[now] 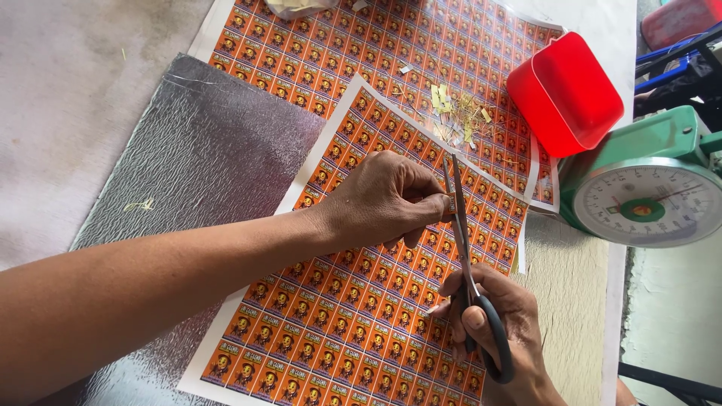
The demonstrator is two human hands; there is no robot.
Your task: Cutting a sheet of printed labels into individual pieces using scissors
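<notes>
Desk (75, 98), pale and slightly rough, carries everything; a silvery embossed sheet (203, 173) lies across its left part, slanting from upper right to lower left. On top of that and the desk lie two printed sheets covered with rows of small orange labels: a far sheet (361, 53) reaching to the top edge, and a near label sheet (331, 331) overlapping it, tilted so that its long axis runs from the lower left up toward the upper right.

Green dial scale (647, 188) stands at the right edge, with a red plastic tub (564, 90) just beside it, resting on the far sheet. A small heap of yellow paper trimmings (459, 113) lies on the sheets beyond the blades.

The left hand (383, 199) reaches in from the lower left, its forearm crossing the near label sheet, fingers closed in a pinch on the strip of the sheet right at the blades. The right hand (500, 331), at the lower right, is clamped around the dark handles of the scissors (462, 248), thumb through one loop. The blades point away from the person, nearly along the label columns, slightly parted, with the sheet's right-hand strip between them. The uncut stretch lies straight ahead of the tips, toward the trimmings, and the left hand sits just left of the cutting line, touching the sheet, nearer to the tips than the right.
</notes>
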